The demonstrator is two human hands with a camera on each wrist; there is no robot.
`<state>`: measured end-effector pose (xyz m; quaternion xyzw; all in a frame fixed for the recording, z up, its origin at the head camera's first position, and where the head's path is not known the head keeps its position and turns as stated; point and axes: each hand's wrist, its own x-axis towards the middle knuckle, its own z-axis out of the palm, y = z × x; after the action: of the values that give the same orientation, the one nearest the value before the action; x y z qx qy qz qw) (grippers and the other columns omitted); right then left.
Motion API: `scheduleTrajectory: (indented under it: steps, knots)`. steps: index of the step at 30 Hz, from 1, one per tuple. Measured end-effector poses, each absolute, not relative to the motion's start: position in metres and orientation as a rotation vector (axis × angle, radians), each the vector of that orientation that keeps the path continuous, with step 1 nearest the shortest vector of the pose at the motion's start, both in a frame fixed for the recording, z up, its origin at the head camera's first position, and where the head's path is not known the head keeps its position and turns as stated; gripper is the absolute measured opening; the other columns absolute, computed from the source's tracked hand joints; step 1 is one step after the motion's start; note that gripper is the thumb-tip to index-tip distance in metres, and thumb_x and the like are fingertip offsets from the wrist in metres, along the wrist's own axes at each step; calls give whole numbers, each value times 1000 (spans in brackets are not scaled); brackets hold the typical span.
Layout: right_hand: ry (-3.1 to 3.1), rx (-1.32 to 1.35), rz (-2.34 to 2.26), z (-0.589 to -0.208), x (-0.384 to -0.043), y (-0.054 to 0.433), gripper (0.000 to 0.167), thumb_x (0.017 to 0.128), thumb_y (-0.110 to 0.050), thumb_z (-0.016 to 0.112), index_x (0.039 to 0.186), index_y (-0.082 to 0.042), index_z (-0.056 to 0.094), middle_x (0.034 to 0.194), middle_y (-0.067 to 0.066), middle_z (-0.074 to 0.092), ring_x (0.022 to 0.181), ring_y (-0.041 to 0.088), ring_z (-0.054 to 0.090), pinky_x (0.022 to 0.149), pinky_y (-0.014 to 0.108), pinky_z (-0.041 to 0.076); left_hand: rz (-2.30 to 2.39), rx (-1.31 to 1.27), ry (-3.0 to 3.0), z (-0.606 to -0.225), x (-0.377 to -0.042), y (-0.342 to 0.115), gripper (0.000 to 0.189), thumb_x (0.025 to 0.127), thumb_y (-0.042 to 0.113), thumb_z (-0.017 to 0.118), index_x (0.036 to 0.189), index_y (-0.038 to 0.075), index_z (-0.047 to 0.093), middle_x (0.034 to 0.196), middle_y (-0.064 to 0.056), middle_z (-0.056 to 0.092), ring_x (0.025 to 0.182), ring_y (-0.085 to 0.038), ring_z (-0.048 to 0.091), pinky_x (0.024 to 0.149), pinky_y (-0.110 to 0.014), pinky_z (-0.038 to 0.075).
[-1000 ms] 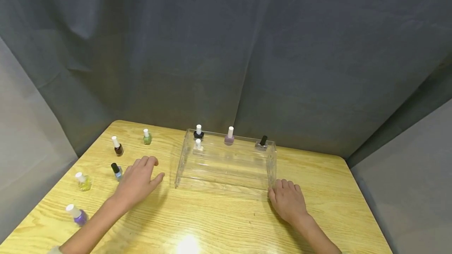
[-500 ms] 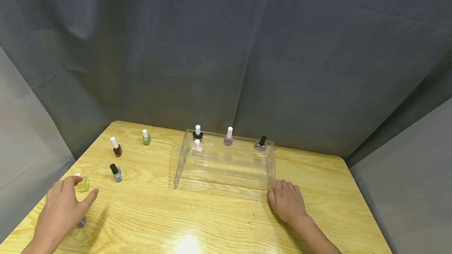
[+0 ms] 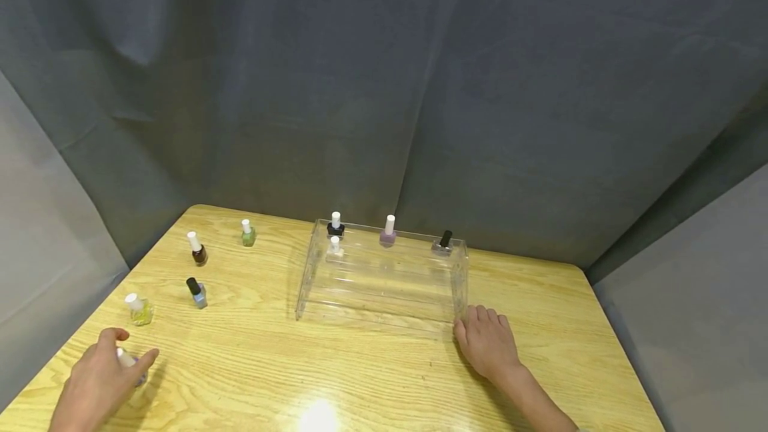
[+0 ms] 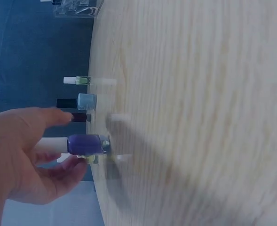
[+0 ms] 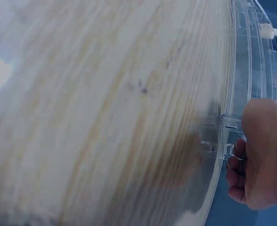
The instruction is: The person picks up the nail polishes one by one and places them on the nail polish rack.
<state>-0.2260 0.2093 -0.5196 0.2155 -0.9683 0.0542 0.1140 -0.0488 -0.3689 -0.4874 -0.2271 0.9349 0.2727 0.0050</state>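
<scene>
My left hand [image 3: 93, 382] is at the front left of the table, thumb and fingers spread to either side of a purple nail polish bottle [image 4: 85, 144] with a white cap. The bottle stands upright, and the hand partly covers it in the head view. With curled fingers, my right hand [image 3: 489, 344] holds the front right corner of a clear stepped acrylic rack [image 3: 384, 297]. On the rack's top step stand a black polish [image 3: 336, 229], a mauve polish [image 3: 388, 239] and a black-capped clear-looking bottle [image 3: 443, 245]. A white polish [image 3: 335, 250] is one step lower, at the left.
Left of the rack stand a yellow polish [image 3: 141, 313], a light blue polish [image 3: 199, 296], a dark brown polish [image 3: 200, 256] and a green polish [image 3: 249, 237]. A dark curtain [image 3: 384, 85] hangs behind the wooden table [image 3: 336, 372].
My left hand has moved from beside the blue polish to the front left, past the yellow one, to the purple bottle. The right hand has stayed on the rack's corner.
</scene>
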Motion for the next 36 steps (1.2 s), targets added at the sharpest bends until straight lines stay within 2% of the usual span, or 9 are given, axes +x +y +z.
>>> scheduleTrajectory:
  steps: [6,10,13,19,23,27,30,33,36]
  knots:
    - [-2833,642,184,-518,-226,208,33,104,-24,48,76,-12,35,71,0,29,66,20,30,65,37,29,901,-671,2894,-491,-51,-370,68,90,21,69,130,-14,28,78,-20,53,63,-26,54,50,-38,44]
    - [-2823,639,187,-519,-226,208,33,103,-24,49,76,-12,34,71,0,28,65,19,29,64,36,29,957,-637,2903,-495,-49,-374,73,89,19,71,135,-14,24,83,-22,58,66,-26,57,52,-38,45]
    - [-2830,636,180,-520,-227,208,33,104,-25,47,76,-12,35,71,0,28,65,19,29,65,37,29,984,-615,2911,-498,-45,-376,79,88,22,73,135,-16,23,87,-25,63,71,-33,62,56,-43,49]
    - [-2875,624,180,-521,-227,209,33,106,-27,42,78,-12,36,72,1,31,66,21,31,65,37,29,1003,-607,2928,-505,-40,-376,72,86,22,75,130,-14,31,94,-28,64,88,-47,64,69,-55,51]
    - [-2896,615,183,-521,-228,209,33,106,-28,41,78,-12,37,72,1,32,67,21,32,65,37,29,1059,-588,2947,-506,-39,-373,69,87,18,75,131,-12,31,108,-39,58,98,-53,62,73,-58,52]
    - [-2894,613,186,-521,-228,209,33,106,-28,41,77,-12,36,72,1,32,65,20,31,64,36,28,1165,-537,2946,-502,-44,-368,71,90,14,73,136,-14,26,120,-46,47,107,-58,56,73,-53,55]
    - [-2884,615,191,-522,-228,209,33,106,-27,42,77,-12,36,71,1,31,64,20,31,63,35,27,1238,-445,2991,-498,-49,-363,66,90,8,72,135,-14,30,120,-43,51,105,-56,58,70,-43,58]
    - [-2884,615,196,-522,-228,209,34,106,-27,42,77,-12,36,71,1,31,64,20,30,63,35,27,1244,-320,3106,-496,-55,-355,55,86,2,76,129,-9,43,110,-32,63,97,-41,66,68,-32,57]
    - [-2891,614,202,-522,-228,209,33,106,-27,42,77,-12,36,71,1,31,65,20,30,64,35,27,1237,-215,3162,-491,-62,-345,50,83,-1,78,126,-3,51,106,-21,67,93,-33,67,68,-29,55]
